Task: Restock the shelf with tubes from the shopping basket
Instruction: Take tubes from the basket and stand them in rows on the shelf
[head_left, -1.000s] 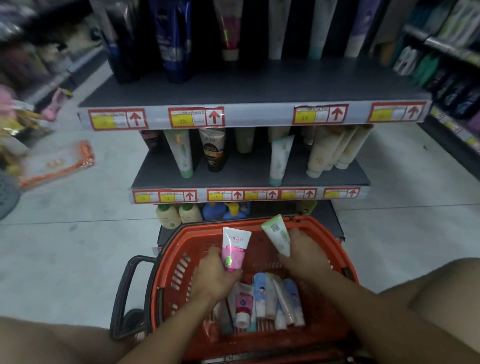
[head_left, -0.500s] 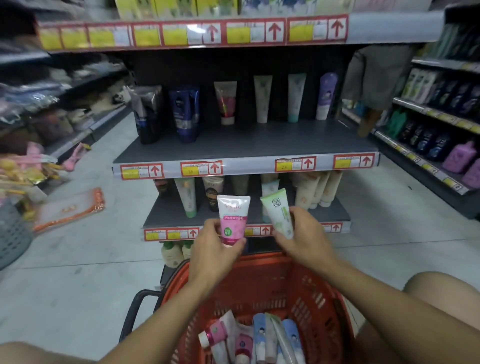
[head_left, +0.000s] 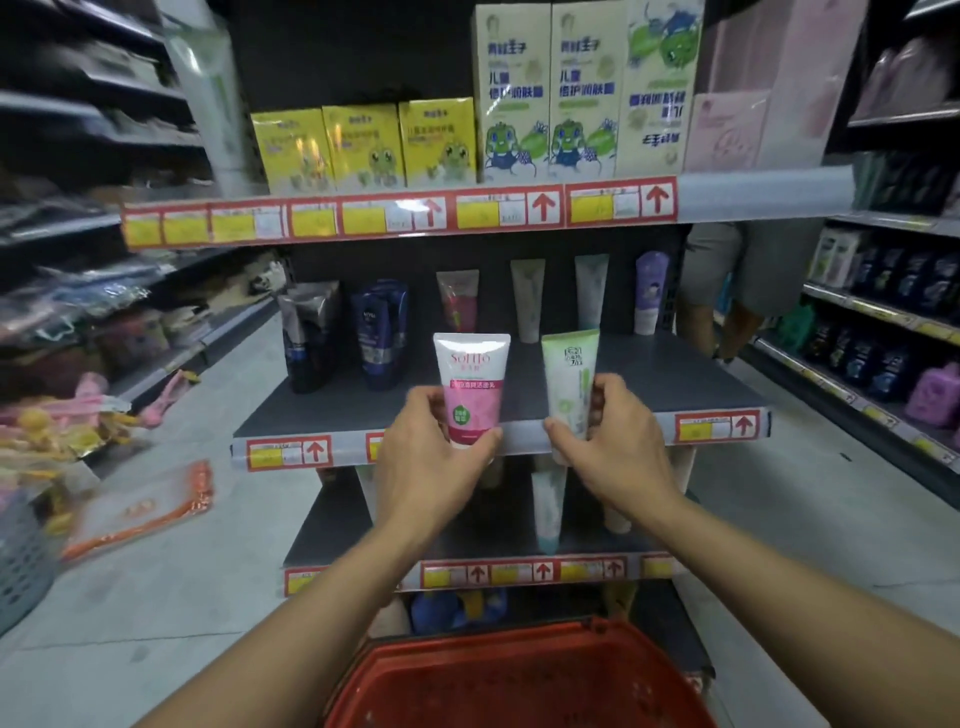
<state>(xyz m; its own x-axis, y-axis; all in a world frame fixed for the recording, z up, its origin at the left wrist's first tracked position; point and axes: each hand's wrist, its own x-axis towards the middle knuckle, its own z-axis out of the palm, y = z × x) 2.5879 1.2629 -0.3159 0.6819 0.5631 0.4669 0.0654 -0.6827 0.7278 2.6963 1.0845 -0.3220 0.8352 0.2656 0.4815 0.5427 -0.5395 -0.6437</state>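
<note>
- The pink tube (head_left: 470, 387) is upright, cap end down, gripped low on its body by the left hand (head_left: 426, 457), fingers and thumb curled round it.
- The green tube (head_left: 569, 387) is also upright, pinched near its lower end by the right hand (head_left: 621, 447), thumb at the front and fingers wrapped behind.
- Both tubes are held in the air just in front of the middle shelf (head_left: 675, 384), at the height of its front price strip (head_left: 283, 452), not yet resting on the board.
- Along the back of that shelf stand a red-pink tube (head_left: 458, 299), two pale tubes (head_left: 529, 299) and a purple tube (head_left: 649, 296), with dark tubes (head_left: 345, 335) to the left; bare board lies in front of them.
- The orange basket (head_left: 519, 680) sits low in the head view, near the person; what is in it cannot be seen here.
- Risks, as I judge them: the tubes stand on narrow caps, so letting go before each is settled could tip it forward off the edge.
- Setting two down at once leaves no free hand to steady either, and a reach to the back could topple the standing row.
- The shelf above (head_left: 753, 195) overhangs, so lifting too high might knock a tube top.
</note>
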